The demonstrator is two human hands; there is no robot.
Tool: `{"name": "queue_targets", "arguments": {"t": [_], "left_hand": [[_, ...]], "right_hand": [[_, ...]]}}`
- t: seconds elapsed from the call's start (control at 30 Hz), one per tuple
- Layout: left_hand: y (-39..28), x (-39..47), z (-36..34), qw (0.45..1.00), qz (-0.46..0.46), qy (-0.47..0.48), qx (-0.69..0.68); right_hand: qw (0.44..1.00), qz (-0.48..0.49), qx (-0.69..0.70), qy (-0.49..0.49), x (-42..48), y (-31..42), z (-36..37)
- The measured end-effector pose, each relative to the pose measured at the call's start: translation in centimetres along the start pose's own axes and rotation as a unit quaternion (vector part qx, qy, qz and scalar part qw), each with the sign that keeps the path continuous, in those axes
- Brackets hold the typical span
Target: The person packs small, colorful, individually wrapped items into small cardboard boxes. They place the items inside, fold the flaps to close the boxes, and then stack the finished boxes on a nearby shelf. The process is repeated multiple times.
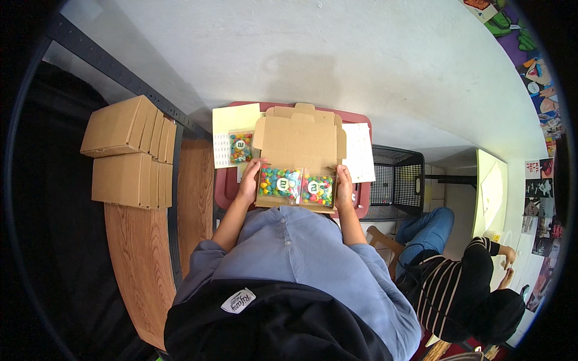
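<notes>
Both of my hands hold an open cardboard mailer box (301,140) with its lid folded back away from me. My left hand (249,182) grips the box's left side, and my right hand (344,186) grips the right side. Inside lie two clear plastic bags of colorful candies, the left bag (276,175) and the right bag (319,195), side by side; each bears a round white sticker. Another candy bag (241,147) rests on papers just beyond my left hand. Beneath the box is the dark red lid (226,189) of a bin, serving as a surface.
Stacked folded cardboard boxes (122,131) stand on a wood-look shelf (140,252) at left, beside a black metal upright. Printed sheets (359,153) lie right of the box. A black plastic crate (408,180) stands farther right, near a seated person in a striped top (456,280).
</notes>
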State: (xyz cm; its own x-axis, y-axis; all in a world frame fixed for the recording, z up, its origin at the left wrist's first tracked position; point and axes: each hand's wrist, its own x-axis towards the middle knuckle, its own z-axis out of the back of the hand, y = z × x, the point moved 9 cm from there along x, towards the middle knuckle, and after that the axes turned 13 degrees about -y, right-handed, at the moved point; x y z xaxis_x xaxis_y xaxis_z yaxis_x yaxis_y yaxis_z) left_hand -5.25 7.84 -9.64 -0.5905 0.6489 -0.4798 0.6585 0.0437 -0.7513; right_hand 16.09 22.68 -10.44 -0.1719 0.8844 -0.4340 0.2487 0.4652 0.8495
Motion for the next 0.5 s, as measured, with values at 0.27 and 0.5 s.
{"name": "queue_targets", "arguments": {"t": [0.27, 0.5], "left_hand": [[-0.7, -0.4, -0.1, 0.997, -0.033, -0.038, -0.056], [1.2, 0.4, 2.0, 0.998, -0.013, -0.058, -0.029]], "right_hand": [[0.994, -0.056, 0.098, -0.015, -1.4, 0.6, -1.3], [0.976, -0.141, 0.166, 0.029, -1.3, -1.0, -0.8]]}}
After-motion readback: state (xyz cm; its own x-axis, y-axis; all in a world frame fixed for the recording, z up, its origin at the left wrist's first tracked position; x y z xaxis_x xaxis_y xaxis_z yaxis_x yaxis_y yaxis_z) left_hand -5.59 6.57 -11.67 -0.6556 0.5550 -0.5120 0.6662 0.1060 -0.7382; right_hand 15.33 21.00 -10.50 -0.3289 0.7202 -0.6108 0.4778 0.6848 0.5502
